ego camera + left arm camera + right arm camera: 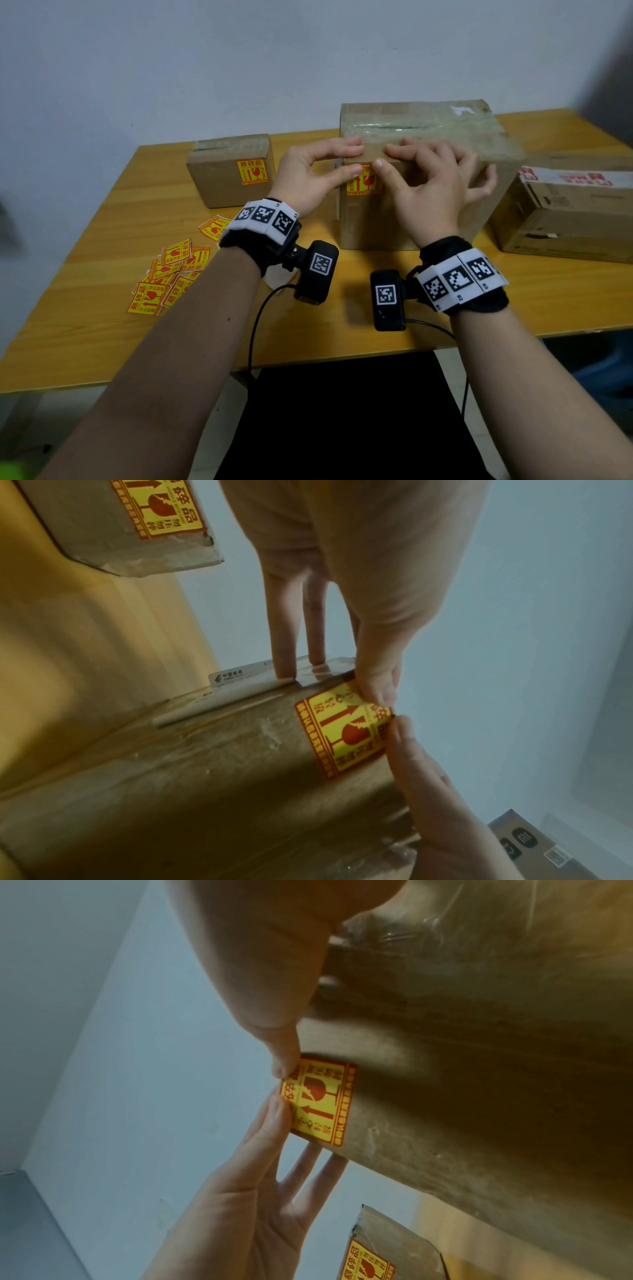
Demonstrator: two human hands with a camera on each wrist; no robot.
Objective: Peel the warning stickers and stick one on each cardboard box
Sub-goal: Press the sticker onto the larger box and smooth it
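Note:
A big taped cardboard box [431, 126] stands mid-table, with a yellow-and-red warning sticker [363, 186] high on its near face. My left hand [356, 157] lays its fingers on the box top while its thumb presses the sticker's upper edge. My right hand [384, 157] mirrors it, thumb on the sticker [342, 731] beside the left thumb [274, 1110], index finger on the top. A smaller box [229, 171] to the left carries its own sticker [252, 172]. A third box [565, 212] lies at the right, with no sticker visible on it.
Several loose warning stickers [171, 274] lie scattered on the wooden table [102, 335] at the left front. A grey wall runs close behind the boxes. The table's near edge is just under my forearms.

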